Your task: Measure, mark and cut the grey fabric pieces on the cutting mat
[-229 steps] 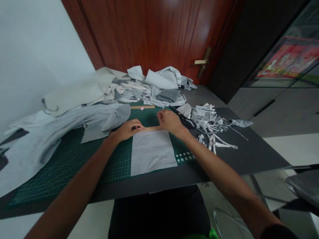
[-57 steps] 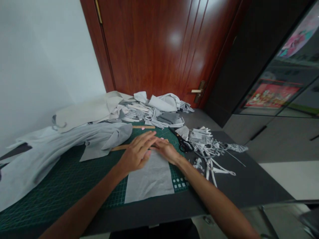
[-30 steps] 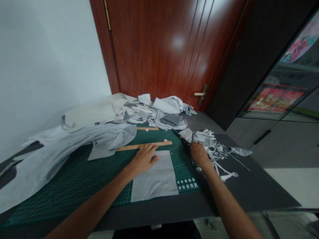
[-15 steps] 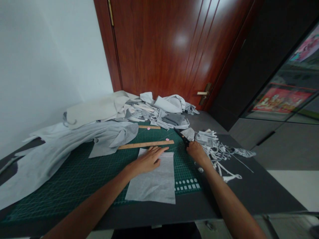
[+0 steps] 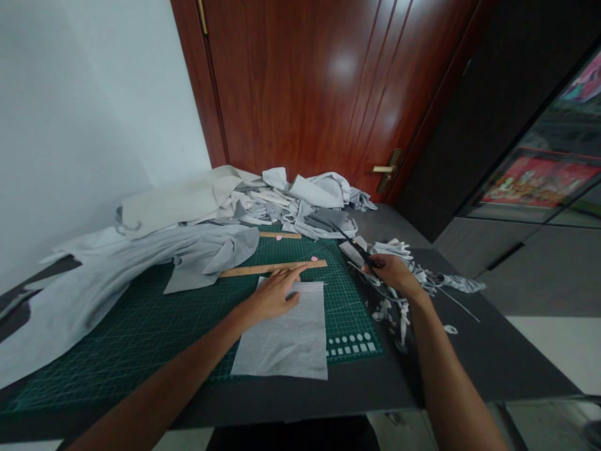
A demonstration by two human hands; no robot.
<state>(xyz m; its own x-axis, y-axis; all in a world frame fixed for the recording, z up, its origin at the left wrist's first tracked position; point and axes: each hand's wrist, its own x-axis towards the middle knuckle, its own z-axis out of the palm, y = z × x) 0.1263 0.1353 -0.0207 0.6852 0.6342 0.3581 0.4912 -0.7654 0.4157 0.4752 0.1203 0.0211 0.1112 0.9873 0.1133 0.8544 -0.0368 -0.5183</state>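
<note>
My left hand [image 5: 275,295] lies with its fingers stretched out across the top of a grey rectangular piece of fabric [image 5: 286,347]. Its fingertips reach the near edge of a wooden ruler [image 5: 263,269] on the green cutting mat [image 5: 347,313]. To the right, my right hand [image 5: 393,273] is closed around the handles of black scissors [image 5: 359,249], whose blades point up and left. Below and around that hand are pale fabric scraps and strips [image 5: 385,307], partly hidden by the wrist. A small grey cloth piece [image 5: 353,246] lies by the blades.
Draped grey cloth [image 5: 141,266] covers the mat's left side. Behind it are a cream fabric piece [image 5: 173,210] and a heap of grey and white cloth [image 5: 319,194]. A second ruler [image 5: 282,235] lies further back. The dark table [image 5: 488,357] extends right, below a cabinet [image 5: 539,275].
My right hand has moved right with the scissors, and the scraps beside it have shifted and spread. My left hand stays on the fabric piece.
</note>
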